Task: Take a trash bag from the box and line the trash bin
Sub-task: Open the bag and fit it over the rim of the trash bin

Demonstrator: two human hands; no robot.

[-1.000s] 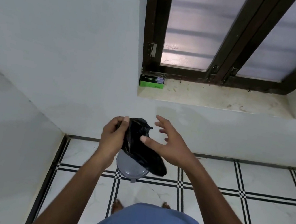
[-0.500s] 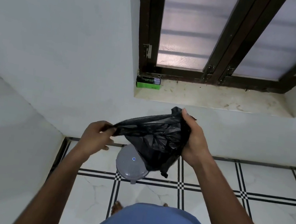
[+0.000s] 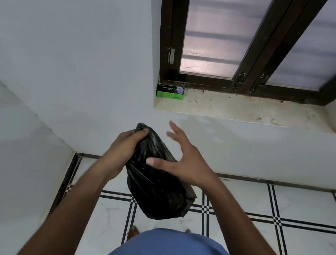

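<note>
Bag point(image 3: 155, 182) was out of the box point(image 3: 170, 92) and held in front of the person, below the sill point(image 3: 251, 114) and well apart from it, over the tiled floor point(image 3: 276, 242). Left hand point(image 3: 123, 153) gripped the bunched top end, fingers curled round it with fingertips pinching the film. Right hand point(image 3: 185, 162) was at the bag's side with fingers spread and straight, thumb laid against the film, not curled round anything. Bag hung crumpled and slanting down from the left hand, its lower end loose. Bin not visible, probably hidden behind the bag; can't tell.

Handling, as a guess: thin black film, very light, limp, a bit slippery and clingy, layers likely stuck together. Would tear if yanked, no weight to speak of. Best hold looked like the mouth edge, one pinch each side, then pull apart and shake to let air in. Could not tell which end was the mouth.

Room: box sat at the sill's left corner against the window frame point(image 3: 245, 82), clear of the hands. Wall under the sill stood close ahead, side wall off to the sill's lower left, making a corner. Open floor lay down and right of the sill, so spreading the bag toward that side looked easier
</note>
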